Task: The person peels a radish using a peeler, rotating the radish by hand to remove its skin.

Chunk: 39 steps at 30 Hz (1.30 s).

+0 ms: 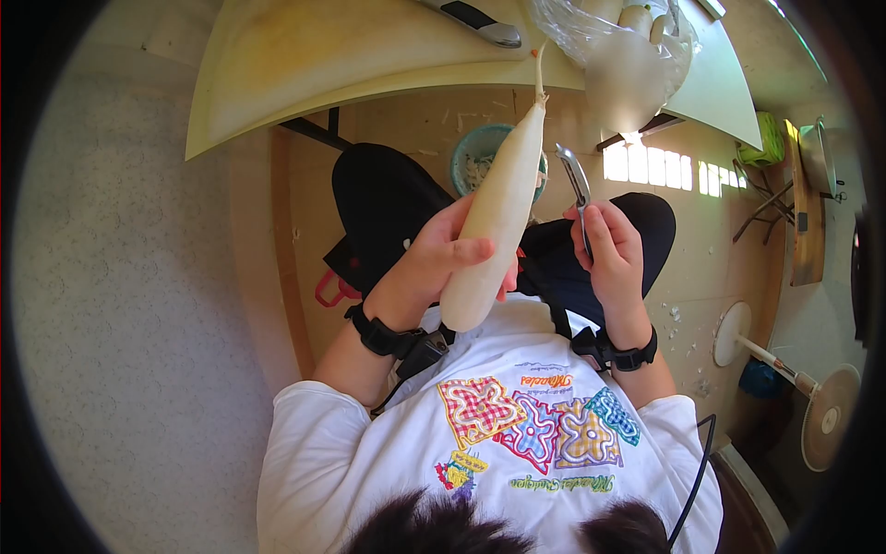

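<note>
A long white daikon radish (pixel 499 217) lies tilted in my left hand (pixel 445 247), its thin root tip pointing up and away toward the table. My left fingers wrap round its thick lower part. In my right hand (pixel 610 242) is a metal peeler (pixel 576 181), gripped by its handle, with its head pointing up. The peeler is apart from the radish, to its right. Below the radish's upper half, a blue-green basin (pixel 471 157) on the floor holds white peelings, partly hidden by the radish.
On the table (pixel 369 55) in front lie a knife with a dark grey handle (pixel 475 20) and a clear plastic bag (pixel 678 46) of white radishes. At the right stands a white fan (pixel 826 415). White scraps dot the floor. A wall (pixel 138 277) runs along the left.
</note>
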{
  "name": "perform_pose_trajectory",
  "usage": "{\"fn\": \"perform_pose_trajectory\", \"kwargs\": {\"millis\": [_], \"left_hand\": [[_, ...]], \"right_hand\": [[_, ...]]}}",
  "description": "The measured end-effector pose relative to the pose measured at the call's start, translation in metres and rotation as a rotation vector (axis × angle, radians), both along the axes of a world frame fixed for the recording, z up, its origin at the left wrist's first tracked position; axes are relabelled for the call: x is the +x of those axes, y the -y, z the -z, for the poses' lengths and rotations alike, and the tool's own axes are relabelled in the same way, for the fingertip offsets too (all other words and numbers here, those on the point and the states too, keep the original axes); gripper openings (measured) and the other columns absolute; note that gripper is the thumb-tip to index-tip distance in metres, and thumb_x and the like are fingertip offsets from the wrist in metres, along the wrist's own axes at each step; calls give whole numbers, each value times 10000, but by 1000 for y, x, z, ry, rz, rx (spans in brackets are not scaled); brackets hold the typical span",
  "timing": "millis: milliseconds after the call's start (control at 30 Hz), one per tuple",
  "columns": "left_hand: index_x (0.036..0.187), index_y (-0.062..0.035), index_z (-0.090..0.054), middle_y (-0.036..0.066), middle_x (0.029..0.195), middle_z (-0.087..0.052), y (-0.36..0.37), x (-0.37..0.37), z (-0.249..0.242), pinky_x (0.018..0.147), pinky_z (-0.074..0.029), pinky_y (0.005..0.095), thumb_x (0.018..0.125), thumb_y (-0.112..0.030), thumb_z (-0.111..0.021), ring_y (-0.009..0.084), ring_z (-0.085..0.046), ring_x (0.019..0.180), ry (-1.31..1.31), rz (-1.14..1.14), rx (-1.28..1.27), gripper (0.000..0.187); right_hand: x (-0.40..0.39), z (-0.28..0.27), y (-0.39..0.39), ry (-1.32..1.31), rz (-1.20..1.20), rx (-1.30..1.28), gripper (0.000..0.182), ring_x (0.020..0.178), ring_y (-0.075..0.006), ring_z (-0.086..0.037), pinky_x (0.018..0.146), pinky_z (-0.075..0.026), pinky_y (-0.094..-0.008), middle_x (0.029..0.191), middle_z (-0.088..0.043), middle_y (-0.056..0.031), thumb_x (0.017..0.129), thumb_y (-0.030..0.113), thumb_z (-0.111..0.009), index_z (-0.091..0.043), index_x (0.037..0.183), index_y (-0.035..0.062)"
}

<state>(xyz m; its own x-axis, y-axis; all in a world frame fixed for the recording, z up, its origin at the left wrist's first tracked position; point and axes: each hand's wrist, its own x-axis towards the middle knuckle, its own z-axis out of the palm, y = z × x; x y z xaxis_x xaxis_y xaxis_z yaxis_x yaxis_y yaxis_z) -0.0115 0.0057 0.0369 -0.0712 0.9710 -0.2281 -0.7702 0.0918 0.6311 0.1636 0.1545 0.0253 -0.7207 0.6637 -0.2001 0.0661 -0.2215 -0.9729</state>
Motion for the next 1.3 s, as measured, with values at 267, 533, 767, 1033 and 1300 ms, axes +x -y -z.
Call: {"fn": "perform_pose_trajectory", "kwargs": {"millis": [267, 533, 767, 1033, 1300], "left_hand": [[1446, 54, -311, 185, 1509, -366, -5, 4, -16, 518, -503, 291, 786, -488, -724, 169, -602, 609, -114, -67, -4, 949], [1400, 10, -361, 165, 1019, -626, 2, 3, -9, 562, -553, 337, 771, -416, -767, 213, -664, 683, -10, -2, -2, 861], [1411, 10, -338, 184, 1114, -605, 4, 1, -8, 547, -557, 325, 779, -407, -760, 214, -666, 687, 8, -10, 6, 867], [1445, -22, -343, 265, 1414, -443, 5, -3, 0, 508, -522, 302, 826, -498, -650, 194, -626, 619, -16, -62, 39, 839], [1224, 44, -506, 189, 1009, -638, 5, 0, 6, 553, -555, 365, 962, -538, -390, 226, -665, 677, 217, -121, 63, 649]], "right_hand": [[0, 4, 3, 75, -23, 142, 237, 564, 4, -358, 504, -253, -178, 645, -445, 86, 875, 138, -718, -645, 1053, 0], [-26, -16, -16, 158, -89, 225, 225, 578, 4, -391, 521, -283, -185, 635, -466, 90, 834, 133, -759, -675, 1000, 7], [-28, -11, -18, 194, -97, 249, 152, 586, -6, -381, 524, -316, -195, 630, -475, 86, 856, 134, -733, -688, 910, 0], [-38, -14, -28, 242, 5, 368, 233, 644, -3, -414, 560, -331, -179, 720, -530, 69, 866, 117, -727, -675, 1060, -1], [-26, -11, -22, 25, -41, 149, 230, 698, -5, -460, 596, -354, -170, 829, -589, 40, 905, 95, -674, -626, 1108, -3]]}}
